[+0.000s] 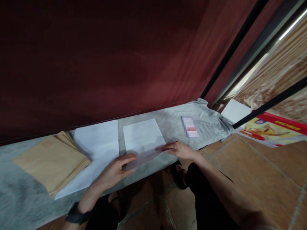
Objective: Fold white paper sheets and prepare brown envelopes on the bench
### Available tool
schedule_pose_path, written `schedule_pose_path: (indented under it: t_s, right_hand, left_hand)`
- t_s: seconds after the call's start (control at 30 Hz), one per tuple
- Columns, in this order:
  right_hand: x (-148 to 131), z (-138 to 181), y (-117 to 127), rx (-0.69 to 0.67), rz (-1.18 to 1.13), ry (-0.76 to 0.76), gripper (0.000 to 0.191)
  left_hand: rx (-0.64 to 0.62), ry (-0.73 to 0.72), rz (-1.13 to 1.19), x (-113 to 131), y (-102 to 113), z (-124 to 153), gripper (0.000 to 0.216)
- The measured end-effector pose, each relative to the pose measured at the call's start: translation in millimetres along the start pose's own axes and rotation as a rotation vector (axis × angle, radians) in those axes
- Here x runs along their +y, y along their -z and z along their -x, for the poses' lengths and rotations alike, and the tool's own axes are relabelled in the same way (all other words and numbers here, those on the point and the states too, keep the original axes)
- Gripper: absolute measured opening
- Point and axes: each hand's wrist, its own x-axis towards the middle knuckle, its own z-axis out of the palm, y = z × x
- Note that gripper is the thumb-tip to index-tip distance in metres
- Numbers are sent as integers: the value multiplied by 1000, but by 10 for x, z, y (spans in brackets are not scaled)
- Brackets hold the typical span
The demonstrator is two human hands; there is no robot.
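Observation:
A white sheet of paper (142,134) lies on a grey cloth, its near edge blurred and seemingly raised or folded over. My left hand (121,166) is at the sheet's near left corner, fingers stretched out and thumb apart; whether it touches the paper is unclear. At the near right corner, my right hand (178,150) has its fingers closed on the paper's edge. Left of the sheet are larger white papers (98,140), partly covered by a stack of brown paper envelopes (52,159). A small pale card or slip (190,126), pixelated, lies to the right.
The grey cloth (14,182) covers a long narrow surface against a dark red panel (96,64). Black bars (232,51) slant at the right. A printed red and yellow carton (275,127) and a white piece (236,111) rest on the tiled floor (251,163).

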Motion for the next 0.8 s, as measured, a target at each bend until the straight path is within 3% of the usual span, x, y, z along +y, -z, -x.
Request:
schedule_pose_path:
  t_s: [0.1, 0.27, 0.5, 0.7, 0.8]
  right_hand:
    - [-23, 13, 6, -20, -53, -42, 30]
    - [-49, -22, 6, -28, -61, 74, 30]
    - [103, -67, 13, 127, -5, -244, 35]
    - [250, -360, 1, 252, -158, -226, 35]
    - [288, -529, 5, 349, -189, -270, 33]
  left_hand:
    - [4, 7, -61, -94, -22, -9, 41]
    - [25, 49, 13, -85, -18, -92, 29]
    - [83, 133, 184, -7, 62, -222, 34]
    - [186, 437, 350, -91, 79, -397, 41]
    - [245, 496, 485, -94, 85, -479, 47]
